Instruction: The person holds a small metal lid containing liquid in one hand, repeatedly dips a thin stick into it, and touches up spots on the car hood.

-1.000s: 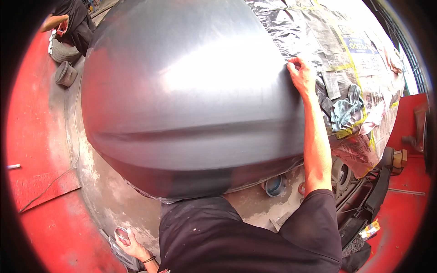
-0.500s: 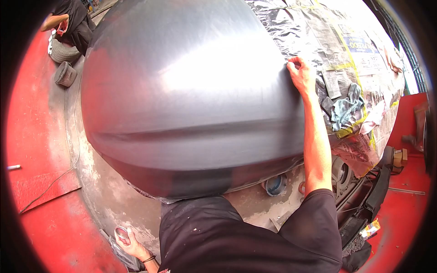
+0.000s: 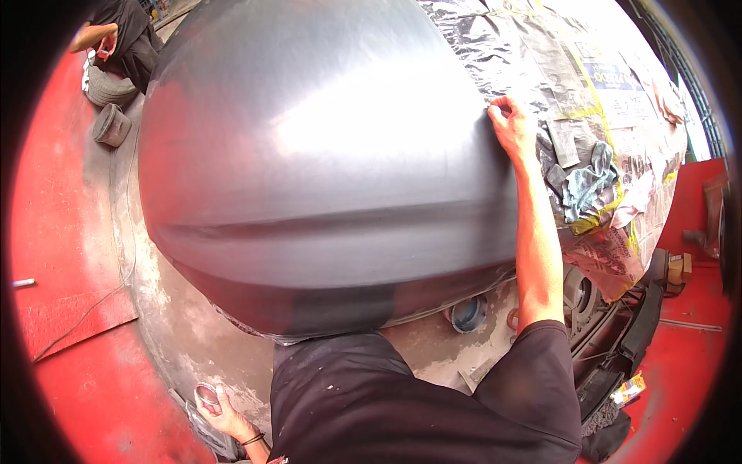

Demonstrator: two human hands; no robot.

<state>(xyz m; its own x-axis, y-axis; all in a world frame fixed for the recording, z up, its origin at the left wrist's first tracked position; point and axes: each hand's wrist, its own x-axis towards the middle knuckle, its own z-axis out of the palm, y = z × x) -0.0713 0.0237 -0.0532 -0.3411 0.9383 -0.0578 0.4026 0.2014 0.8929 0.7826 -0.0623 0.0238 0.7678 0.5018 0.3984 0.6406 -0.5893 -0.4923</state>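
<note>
A large dark grey car panel (image 3: 325, 185) with a bright glare on it fills the middle. My right hand (image 3: 512, 124) is at its right edge with the fingers curled together; what they pinch, if anything, is too small to make out. Beside that hand lie plastic sheeting and newspaper (image 3: 618, 108) joined with yellow tape. My left hand (image 3: 228, 417), at the lower left away from the panel, holds a small round tin (image 3: 206, 396). A teal cloth (image 3: 589, 185) rests on the covered part, below and right of my right hand.
Another person (image 3: 127, 42) is at the upper left, near a tire (image 3: 110, 89) and a grey bucket (image 3: 111, 126). A bowl (image 3: 468, 315) stands on the floor below the panel. Dark car parts (image 3: 641, 329) lie at the right. A thin cable (image 3: 85, 319) runs across the left floor.
</note>
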